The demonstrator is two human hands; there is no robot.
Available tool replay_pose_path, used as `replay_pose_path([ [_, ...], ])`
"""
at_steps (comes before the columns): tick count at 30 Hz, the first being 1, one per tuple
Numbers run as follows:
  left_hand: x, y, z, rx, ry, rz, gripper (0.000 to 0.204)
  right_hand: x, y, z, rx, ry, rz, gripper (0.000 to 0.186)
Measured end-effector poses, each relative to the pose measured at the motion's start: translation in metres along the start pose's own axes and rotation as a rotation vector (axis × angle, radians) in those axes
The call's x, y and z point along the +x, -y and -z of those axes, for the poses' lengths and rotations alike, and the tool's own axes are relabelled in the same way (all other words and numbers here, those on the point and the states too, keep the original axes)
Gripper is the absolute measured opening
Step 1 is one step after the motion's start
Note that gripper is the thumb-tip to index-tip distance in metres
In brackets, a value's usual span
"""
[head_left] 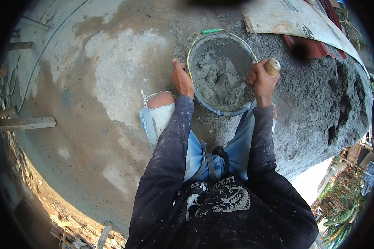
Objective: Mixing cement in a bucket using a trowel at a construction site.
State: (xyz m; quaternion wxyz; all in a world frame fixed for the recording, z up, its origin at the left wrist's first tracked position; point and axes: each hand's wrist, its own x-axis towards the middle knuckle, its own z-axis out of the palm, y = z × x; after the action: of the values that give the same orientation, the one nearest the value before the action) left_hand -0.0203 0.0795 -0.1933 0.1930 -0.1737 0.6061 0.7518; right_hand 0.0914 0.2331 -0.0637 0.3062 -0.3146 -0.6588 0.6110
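Observation:
A dark round bucket (202, 101) stands between my knees, with wet grey mortar (212, 68) inside. Its wire handle, fitted with a green grip (212, 31), rests toward the far rim. My left hand (183, 79) is closed at the bucket's left side, thumb pointing away from me; its fingertips are partly hidden. At the right rim, my right hand (262, 81) is wrapped round the wooden handle of a trowel (272, 66). The handle's butt end points up and right. The trowel's blade cannot be made out against the mortar.
To the right lies a large heap of grey sand or mix (307, 95). A pale board (286, 18) and a red metal sheet (307, 45) lie on its far side. Wooden posts (27, 123) and a thin hose (45, 43) are at the left of the stained concrete floor (91, 157).

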Motion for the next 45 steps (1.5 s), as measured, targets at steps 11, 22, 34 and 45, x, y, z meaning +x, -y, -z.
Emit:
replay_pose_path([
  [11,0.009,0.008,0.007,-0.034,-0.019,-0.026,0.070,0.041,-0.031,-0.095,0.257,-0.025,0.340,0.019],
  [22,0.005,0.005,-0.007,0.041,0.013,-0.041,0.075,0.052,-0.106,-0.024,-0.625,-0.434,-0.108,0.031],
  [34,0.010,0.006,-0.004,-0.021,0.048,-0.053,0.070,-0.010,-0.042,-0.017,-0.166,-0.144,0.001,0.016],
  [45,0.002,0.001,0.002,-0.113,0.048,0.038,0.066,0.041,-0.033,-0.042,0.224,-0.536,0.368,0.010],
])
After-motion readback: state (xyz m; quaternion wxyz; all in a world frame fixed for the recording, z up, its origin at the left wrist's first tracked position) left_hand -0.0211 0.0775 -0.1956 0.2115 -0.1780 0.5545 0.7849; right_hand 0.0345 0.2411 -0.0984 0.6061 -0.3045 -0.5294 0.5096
